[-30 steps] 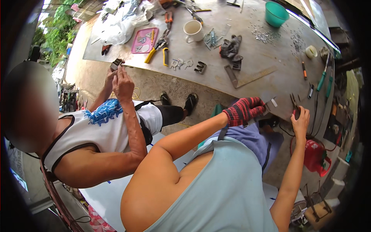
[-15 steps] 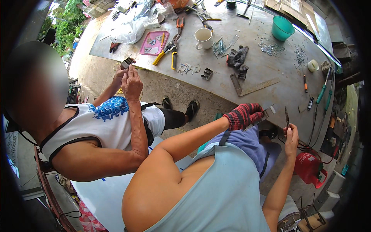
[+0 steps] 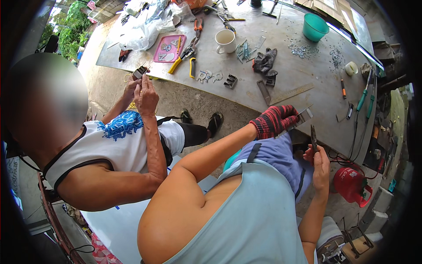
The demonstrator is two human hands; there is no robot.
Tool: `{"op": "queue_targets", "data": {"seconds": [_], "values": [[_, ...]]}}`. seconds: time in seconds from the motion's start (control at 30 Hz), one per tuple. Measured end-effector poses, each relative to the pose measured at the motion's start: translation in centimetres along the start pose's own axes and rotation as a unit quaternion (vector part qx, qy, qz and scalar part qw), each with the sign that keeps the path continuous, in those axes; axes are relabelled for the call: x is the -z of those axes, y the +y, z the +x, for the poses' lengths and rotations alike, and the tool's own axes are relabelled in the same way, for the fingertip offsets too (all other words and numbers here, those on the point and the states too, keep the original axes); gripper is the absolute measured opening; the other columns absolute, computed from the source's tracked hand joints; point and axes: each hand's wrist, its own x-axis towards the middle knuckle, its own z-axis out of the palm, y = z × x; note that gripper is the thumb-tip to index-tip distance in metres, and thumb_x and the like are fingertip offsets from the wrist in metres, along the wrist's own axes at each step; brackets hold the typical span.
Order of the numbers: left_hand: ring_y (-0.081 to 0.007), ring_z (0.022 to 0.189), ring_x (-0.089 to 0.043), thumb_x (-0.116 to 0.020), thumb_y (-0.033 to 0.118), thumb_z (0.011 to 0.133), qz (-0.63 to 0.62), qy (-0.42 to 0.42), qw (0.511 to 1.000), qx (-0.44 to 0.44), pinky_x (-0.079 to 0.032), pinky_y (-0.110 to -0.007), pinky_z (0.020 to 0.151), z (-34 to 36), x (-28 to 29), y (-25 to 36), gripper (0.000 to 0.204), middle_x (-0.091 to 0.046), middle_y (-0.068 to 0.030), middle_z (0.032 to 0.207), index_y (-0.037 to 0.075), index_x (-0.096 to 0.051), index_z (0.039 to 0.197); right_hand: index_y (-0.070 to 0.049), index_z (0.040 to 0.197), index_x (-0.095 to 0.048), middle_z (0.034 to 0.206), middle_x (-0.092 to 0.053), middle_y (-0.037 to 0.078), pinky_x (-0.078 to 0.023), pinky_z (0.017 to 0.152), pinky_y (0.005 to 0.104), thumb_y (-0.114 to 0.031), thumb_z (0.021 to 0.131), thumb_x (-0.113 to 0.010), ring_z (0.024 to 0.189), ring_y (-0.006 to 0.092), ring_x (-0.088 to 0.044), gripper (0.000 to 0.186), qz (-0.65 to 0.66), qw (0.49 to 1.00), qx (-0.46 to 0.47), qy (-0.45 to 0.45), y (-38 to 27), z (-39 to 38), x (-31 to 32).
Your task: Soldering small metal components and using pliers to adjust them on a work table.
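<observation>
My left hand (image 3: 274,122), in a red and black striped knit glove, is closed on a flat, shiny metal piece (image 3: 304,115) that juts out past the fingertips near the table's edge. Just right of it, my bare right hand (image 3: 321,163) grips dark pliers (image 3: 313,137), their narrow jaws pointing up. A small gap separates the jaws from the metal piece. The glove hides part of the piece, and my palm covers most of the plier handles.
On the metal table (image 3: 211,75) lie a square ruler (image 3: 292,93), a dark glove (image 3: 265,61), cut metal letters (image 3: 209,76), a mug (image 3: 225,42) and a green bowl (image 3: 315,27). A co-worker (image 3: 105,167) at left holds a small dark block (image 3: 140,72). A red canister (image 3: 351,185) stands at right.
My right hand has moved left with the pliers, closer to the metal piece. The left hand has tilted the piece slightly. The whole view has shifted a little.
</observation>
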Motion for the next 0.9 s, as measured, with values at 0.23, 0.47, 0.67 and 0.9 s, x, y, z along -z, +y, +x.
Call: {"op": "queue_targets", "data": {"seconds": [0.23, 0.47, 0.67, 0.9], "values": [[-0.0096, 0.096, -0.064, -0.063, 0.019, 0.105, 0.033, -0.014, 0.999, -0.017, -0.052, -0.028, 0.090, 0.1, 1.0, 0.3, 0.024, -0.073, -0.0026, 0.102, 0.003, -0.068, 0.122, 0.004, 0.125, -0.064, 0.098, -0.066, 0.005, -0.052, 0.079, 0.0279, -0.021, 0.110, -0.047, 0.087, 0.0112, -0.061, 0.034, 0.016, 0.999, -0.026, 0.025, -1.8, -0.9, -1.3], [-0.0153, 0.089, -0.066, -0.068, 0.021, 0.101, 0.087, 0.003, 0.995, -0.051, -0.053, -0.033, 0.085, -1.1, 2.1, 0.5, 0.026, -0.075, -0.0137, 0.099, 0.001, -0.069, 0.118, 0.005, 0.126, -0.063, 0.098, -0.068, 0.007, -0.054, 0.081, 0.0288, -0.023, 0.109, -0.052, 0.088, 0.0136, -0.064, 0.034, 0.008, 1.000, 0.003, 0.028, -2.1, -0.6, -1.9], [-0.0156, 0.091, -0.066, -0.068, 0.022, 0.101, 0.110, -0.017, 0.992, -0.053, -0.053, -0.033, 0.086, -1.0, 1.4, 1.3, 0.027, -0.076, -0.0144, 0.100, 0.001, -0.070, 0.118, 0.007, 0.127, -0.062, 0.101, -0.070, 0.012, -0.056, 0.083, 0.0304, -0.027, 0.109, -0.055, 0.091, 0.0166, -0.068, 0.039, -0.032, 0.999, 0.012, 0.034, -2.0, -1.4, -1.3], [-0.0139, 0.091, -0.065, -0.069, 0.021, 0.101, 0.119, -0.030, 0.992, -0.014, -0.053, -0.033, 0.086, -1.3, 1.0, 2.2, 0.026, -0.076, -0.0140, 0.100, 0.000, -0.070, 0.117, 0.007, 0.128, -0.061, 0.104, -0.072, 0.014, -0.056, 0.085, 0.0311, -0.028, 0.108, -0.057, 0.093, 0.0172, -0.070, 0.041, -0.050, 0.998, 0.022, 0.042, -2.3, -1.9, -0.8]]}}
